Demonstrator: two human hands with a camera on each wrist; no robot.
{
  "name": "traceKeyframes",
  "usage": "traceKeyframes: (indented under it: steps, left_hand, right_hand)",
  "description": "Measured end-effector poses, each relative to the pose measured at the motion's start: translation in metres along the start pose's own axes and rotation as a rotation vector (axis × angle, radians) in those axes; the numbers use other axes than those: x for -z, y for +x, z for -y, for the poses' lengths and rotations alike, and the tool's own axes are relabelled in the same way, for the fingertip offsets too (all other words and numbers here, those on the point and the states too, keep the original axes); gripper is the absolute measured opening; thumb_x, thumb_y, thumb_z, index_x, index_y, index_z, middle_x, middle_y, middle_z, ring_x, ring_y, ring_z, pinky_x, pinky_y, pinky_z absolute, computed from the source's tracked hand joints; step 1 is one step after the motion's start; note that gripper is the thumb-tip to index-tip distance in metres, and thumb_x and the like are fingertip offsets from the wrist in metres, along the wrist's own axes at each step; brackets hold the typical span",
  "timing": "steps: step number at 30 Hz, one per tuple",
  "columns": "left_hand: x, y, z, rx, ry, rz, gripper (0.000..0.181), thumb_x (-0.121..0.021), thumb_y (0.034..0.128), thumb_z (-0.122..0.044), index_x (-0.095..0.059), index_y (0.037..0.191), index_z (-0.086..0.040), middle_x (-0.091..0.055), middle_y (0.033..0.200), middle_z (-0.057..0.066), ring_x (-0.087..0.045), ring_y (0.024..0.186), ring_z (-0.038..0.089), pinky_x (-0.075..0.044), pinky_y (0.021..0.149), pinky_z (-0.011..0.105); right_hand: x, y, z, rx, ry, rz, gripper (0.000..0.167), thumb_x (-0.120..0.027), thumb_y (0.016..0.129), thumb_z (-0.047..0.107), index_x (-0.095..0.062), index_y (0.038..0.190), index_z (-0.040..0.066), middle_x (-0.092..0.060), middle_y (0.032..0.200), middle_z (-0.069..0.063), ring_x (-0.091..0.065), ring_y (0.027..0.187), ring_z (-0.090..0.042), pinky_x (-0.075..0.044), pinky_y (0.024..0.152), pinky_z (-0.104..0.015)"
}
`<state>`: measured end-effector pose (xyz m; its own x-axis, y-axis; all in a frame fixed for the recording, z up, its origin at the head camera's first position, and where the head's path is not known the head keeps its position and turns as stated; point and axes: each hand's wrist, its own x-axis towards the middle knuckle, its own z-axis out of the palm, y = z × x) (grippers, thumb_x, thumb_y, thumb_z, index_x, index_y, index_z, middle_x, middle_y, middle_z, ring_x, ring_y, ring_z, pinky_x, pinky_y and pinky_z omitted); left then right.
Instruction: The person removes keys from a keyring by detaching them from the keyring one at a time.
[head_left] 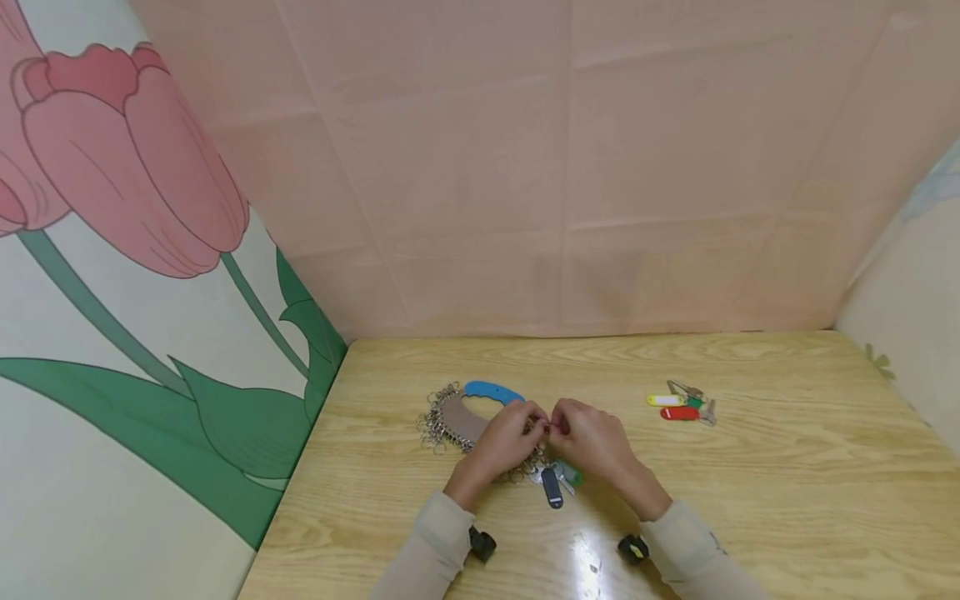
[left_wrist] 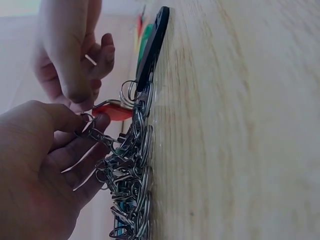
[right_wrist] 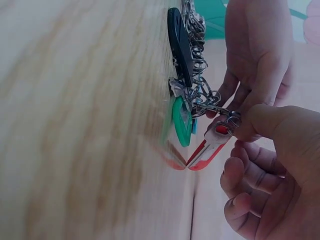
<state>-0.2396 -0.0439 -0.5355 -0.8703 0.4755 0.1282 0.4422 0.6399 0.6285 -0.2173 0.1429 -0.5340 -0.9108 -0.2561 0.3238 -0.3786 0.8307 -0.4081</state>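
Note:
My left hand pinches a small metal split ring at the edge of a large key holder. That holder is a brown curved plate with a blue handle and many small rings and clips along its rim. Close against the left fingertips, my right hand pinches the ring of a red key tag, which hangs with a key beside it. A black key tag and a green key tag lie just below the hands. Fingers partly hide where the rings meet.
To the right on the wooden table lie a yellow key tag, another red key tag and a bit of green tag, with keys. A pink cloth wall rises behind; a tulip-patterned panel stands left.

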Motion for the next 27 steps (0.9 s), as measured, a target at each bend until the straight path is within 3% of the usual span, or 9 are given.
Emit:
traceKeyframes:
  steps: [8,19,27]
  left_hand:
    - [0.0012,-0.001,-0.0008,0.005,0.005,-0.001,0.017,-0.059,0.1098,-0.021,-0.075,0.112,-0.016,-0.072,0.106,-0.003,-0.056,0.093,0.005,-0.049,0.079,0.021]
    - [0.0041,-0.0017,-0.0005,-0.009,-0.025,0.009,0.02,-0.06,0.1097,-0.022,-0.079,0.112,-0.014,-0.074,0.103,-0.003,-0.057,0.092,0.006,-0.049,0.081,0.022]
    - [0.0027,-0.0008,0.0017,-0.002,-0.026,0.005,0.022,-0.056,0.1121,-0.022,-0.076,0.114,-0.013,-0.075,0.108,-0.001,-0.06,0.095,0.007,-0.051,0.082,0.023]
  right_hand:
    - [0.0016,-0.0006,-0.0002,-0.033,0.027,0.043,0.008,-0.077,0.086,0.015,-0.069,0.086,0.017,-0.063,0.075,0.008,-0.052,0.061,-0.005,-0.045,0.054,-0.027]
    - [0.0036,0.0011,0.0005,0.03,0.009,0.009,0.009,-0.076,0.083,0.012,-0.069,0.084,0.017,-0.061,0.075,0.009,-0.051,0.061,-0.005,-0.045,0.054,-0.03]
    - [0.0041,0.0022,0.0008,0.04,0.004,-0.001,0.005,-0.076,0.094,0.015,-0.072,0.091,0.016,-0.067,0.083,0.007,-0.057,0.066,-0.006,-0.05,0.057,-0.031]
